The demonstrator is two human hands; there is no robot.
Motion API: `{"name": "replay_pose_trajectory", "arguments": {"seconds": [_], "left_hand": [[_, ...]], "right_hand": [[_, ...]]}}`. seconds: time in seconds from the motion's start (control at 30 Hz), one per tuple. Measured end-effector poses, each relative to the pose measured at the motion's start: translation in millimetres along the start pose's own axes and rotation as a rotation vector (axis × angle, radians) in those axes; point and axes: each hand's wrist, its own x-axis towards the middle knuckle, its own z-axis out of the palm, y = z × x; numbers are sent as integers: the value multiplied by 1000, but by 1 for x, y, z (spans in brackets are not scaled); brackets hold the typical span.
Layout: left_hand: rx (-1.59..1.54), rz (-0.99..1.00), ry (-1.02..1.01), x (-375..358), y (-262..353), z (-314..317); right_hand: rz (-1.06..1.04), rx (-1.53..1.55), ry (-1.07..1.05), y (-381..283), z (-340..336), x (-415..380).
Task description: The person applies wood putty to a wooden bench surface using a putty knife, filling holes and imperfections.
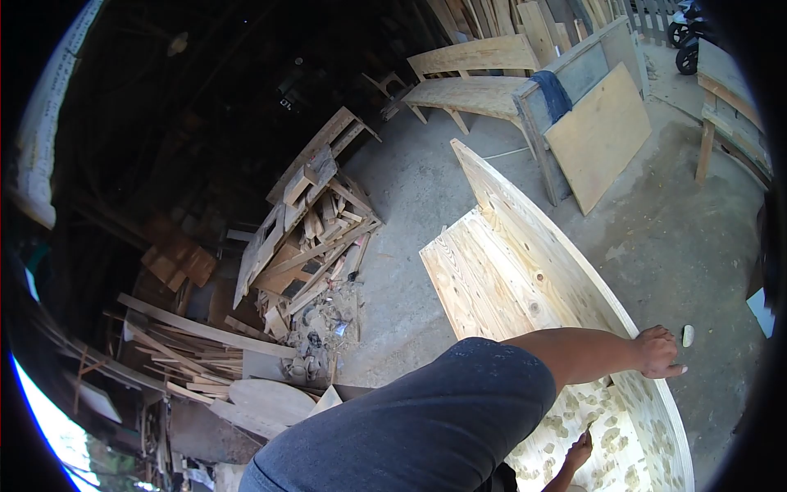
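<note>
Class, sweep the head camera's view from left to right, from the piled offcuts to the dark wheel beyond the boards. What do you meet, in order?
Wood offcuts → long wooden bench → leaning plywood board → dark wheel.

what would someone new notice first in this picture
First, the big pale panels at lower right, blotched where the right hand holds a small tool. Then the dark sleeve at bottom centre, its arm stretching to the left hand on a panel's edge. Left of centre, scraps crowd a rough table.

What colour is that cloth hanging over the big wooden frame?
The cloth is dark blue, and shows best in the head view.
</note>
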Motion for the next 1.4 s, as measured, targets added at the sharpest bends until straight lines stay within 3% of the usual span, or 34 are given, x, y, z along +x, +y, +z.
{"name": "replay_pose_trajectory", "arguments": {"seconds": [0.17,0.23,0.3,0.33,0.37,0.4,0.43,0.47,0.5,0.53,0.57,0.63,0.83,0.93,1.03,1.17,1.4], "left_hand": [[-2,0,-20,-3,5,-9],[21,0,-14,-1,3,-14],[51,-4,-63,1,10,-19],[62,6,-93,1,15,-19],[74,-8,-93,3,15,-18],[62,17,-75,8,13,-10],[112,17,-51,12,7,3],[60,-87,-219,15,19,-4],[63,-59,-214,17,19,1],[154,31,-139,10,23,27],[185,-38,-126,14,23,1],[137,-15,-143,13,23,8],[180,-37,-155,16,22,18],[136,-4,-153,16,9,30],[-81,-84,-181,27,0,32],[-145,-132,-209,21,9,33],[-188,-171,-82,13,17,40]], "right_hand": [[-79,-26,27,5,-2,-3],[-18,28,52,15,3,0],[-198,-64,101,8,-3,-7],[-189,-98,122,-14,-18,-21],[-11,87,81,-55,-32,-34],[21,61,134,-68,-37,-38],[51,-86,204,-72,-39,-41],[58,-135,254,-63,-36,-40],[120,-130,252,-75,-47,-42],[119,-121,312,-42,-33,-63],[152,-54,296,-68,-41,-35],[209,-2,384,-69,-46,-32],[215,22,599,-55,-42,-4],[256,9,592,-37,-25,8],[234,12,630,-31,-28,24],[243,-9,664,-30,-31,38],[256,-144,714,-26,-43,75]]}}
